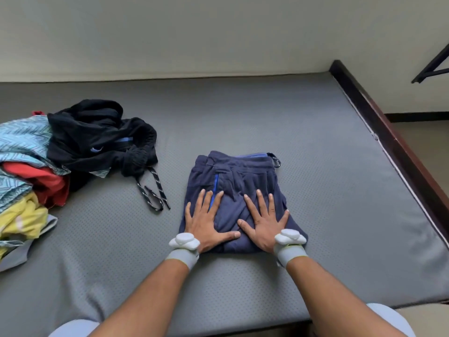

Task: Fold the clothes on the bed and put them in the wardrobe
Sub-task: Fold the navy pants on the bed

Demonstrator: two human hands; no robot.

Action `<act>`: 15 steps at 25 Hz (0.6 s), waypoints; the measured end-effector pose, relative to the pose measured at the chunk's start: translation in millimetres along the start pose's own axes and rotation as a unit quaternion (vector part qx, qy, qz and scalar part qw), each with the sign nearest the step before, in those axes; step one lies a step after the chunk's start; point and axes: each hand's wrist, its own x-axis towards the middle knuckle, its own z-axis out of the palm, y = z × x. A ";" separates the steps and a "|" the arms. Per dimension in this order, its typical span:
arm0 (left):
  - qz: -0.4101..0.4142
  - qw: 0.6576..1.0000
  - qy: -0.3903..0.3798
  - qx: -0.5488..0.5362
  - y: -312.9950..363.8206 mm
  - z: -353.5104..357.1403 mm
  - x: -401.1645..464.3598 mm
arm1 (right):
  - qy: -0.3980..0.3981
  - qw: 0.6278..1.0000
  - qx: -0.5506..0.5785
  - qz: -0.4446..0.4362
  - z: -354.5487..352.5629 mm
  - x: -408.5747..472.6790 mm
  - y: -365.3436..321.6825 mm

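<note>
Folded navy trousers (237,190) mid-bed (315,147), near edge. Left hand (206,221), right hand (264,226) flat on top, fingers spread, gripping nothing. Press evenly, smooth creases outward, keep edges square before lifting. Unfolded pile (60,166) far left. No containers, wardrobe not seen.

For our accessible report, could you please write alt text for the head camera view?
Both hands, left hand and right hand, press flat on folded navy trousers lying on a grey mattress. To the left lies a crumpled black garment beside a pile of unfolded clothes.
</note>
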 end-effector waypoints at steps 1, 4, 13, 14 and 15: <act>0.006 0.999 0.002 -0.033 -1.4 -1.8 -0.1 | 0.000 1.000 0.002 0.003 0.0 1.3 0.9; -0.014 0.978 0.076 -0.196 -3.6 -12.4 -17.4 | -0.016 1.000 0.008 0.007 -4.0 0.7 -0.5; -0.337 0.899 0.068 -0.270 22.1 -26.1 -64.6 | 0.044 0.995 -0.021 -0.088 -25.3 -42.9 -34.5; -0.346 0.892 0.079 -0.280 25.5 -24.7 -67.1 | 0.055 0.990 -0.057 -0.121 -23.0 -52.1 -35.6; -0.358 0.878 0.092 -0.303 29.9 -23.0 -69.5 | 0.057 0.986 -0.087 -0.133 -19.5 -58.6 -35.5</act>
